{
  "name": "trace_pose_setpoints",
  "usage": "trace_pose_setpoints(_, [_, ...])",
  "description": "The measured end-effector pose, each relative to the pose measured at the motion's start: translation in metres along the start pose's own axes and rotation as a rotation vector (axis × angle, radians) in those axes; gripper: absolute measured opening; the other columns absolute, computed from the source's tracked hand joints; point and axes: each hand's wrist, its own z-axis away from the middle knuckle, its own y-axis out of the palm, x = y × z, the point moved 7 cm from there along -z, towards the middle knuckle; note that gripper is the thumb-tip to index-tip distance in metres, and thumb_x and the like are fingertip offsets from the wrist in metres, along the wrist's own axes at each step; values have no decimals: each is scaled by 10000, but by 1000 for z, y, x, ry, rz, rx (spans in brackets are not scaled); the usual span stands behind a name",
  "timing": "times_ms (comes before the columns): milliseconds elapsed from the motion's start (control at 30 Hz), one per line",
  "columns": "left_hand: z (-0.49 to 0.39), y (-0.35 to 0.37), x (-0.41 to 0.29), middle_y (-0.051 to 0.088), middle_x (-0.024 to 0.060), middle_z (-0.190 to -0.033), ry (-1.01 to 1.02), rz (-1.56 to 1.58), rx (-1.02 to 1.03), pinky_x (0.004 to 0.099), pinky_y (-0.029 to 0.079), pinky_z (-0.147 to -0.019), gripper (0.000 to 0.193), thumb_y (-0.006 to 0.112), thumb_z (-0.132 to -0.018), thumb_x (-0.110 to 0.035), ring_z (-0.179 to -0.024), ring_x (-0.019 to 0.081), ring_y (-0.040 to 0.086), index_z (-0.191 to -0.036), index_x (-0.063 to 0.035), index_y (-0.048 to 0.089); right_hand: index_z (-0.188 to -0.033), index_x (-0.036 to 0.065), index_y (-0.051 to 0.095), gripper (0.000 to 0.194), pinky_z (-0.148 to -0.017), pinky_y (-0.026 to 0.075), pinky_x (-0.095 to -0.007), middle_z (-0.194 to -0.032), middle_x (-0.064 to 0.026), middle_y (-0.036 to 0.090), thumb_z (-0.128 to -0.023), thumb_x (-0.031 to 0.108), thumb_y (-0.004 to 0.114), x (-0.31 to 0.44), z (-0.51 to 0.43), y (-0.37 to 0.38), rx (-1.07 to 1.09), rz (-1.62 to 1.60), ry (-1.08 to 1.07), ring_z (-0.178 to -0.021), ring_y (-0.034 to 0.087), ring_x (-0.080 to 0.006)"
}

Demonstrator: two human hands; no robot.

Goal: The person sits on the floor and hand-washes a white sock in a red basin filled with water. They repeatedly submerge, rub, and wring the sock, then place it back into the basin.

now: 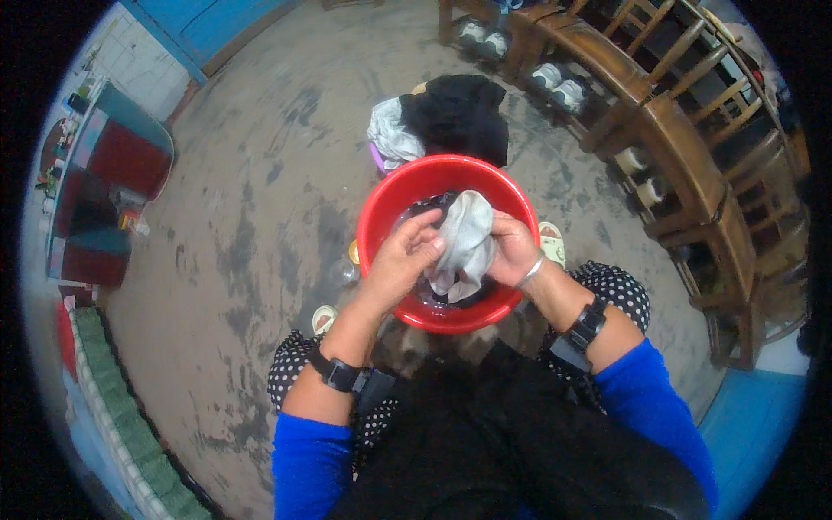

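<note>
A wet, light grey cloth piece (467, 234), perhaps a sock, is held up over a red plastic basin (448, 323) on the floor. My left hand (406, 257) grips its left side between thumb and fingers. On its right side, my right hand (513, 250) has hold of it, the fingers partly hidden behind the cloth. Dark water and dark fabric (432, 203) show in the basin below. Just beyond the basin's far rim lie a black garment (458, 114) and a pale grey cloth (393, 133), the latter over a purple container edge (376, 158).
A clear round object (344, 272) and a yellow one (354, 252) stand left of the basin. Wooden furniture (692, 175) with white shoes (558, 86) beneath curves along the right. A red and teal cabinet (130, 159) is at the left, above a green-covered surface (123, 403).
</note>
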Motion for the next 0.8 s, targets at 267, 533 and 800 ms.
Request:
trace_pose_setpoints(267, [3, -20, -5, 645, -8, -866, -62, -192, -87, 249, 460, -762, 214, 700, -881, -235, -807, 83, 578, -978, -49, 661, -1187, -12, 568, 277, -930, 519, -374, -1122, -131, 652, -950, 62, 446, -1, -1, -4, -70, 118, 11, -1018, 654, -238])
trace_pose_setpoints(533, [-5, -22, 23, 616, -41, -803, -191, -60, 87, 250, 439, -714, 240, 662, -911, -312, -758, 63, 544, -868, -76, 653, -1183, 24, 577, 282, -867, 542, -461, -1106, -148, 654, -957, 130, 446, 10, -5, -15, -22, -57, 20, -991, 658, -285])
trace_pose_setpoints(800, [-7, -19, 52, 652, 35, -1052, -246, 407, 165, 298, 495, -856, 234, 591, -940, -214, -916, 151, 637, -1098, -43, 578, -1164, 20, 591, 318, -815, 537, -466, -1077, -144, 667, -947, 174, 417, 21, -14, -45, -127, -38, 28, -940, 661, -293])
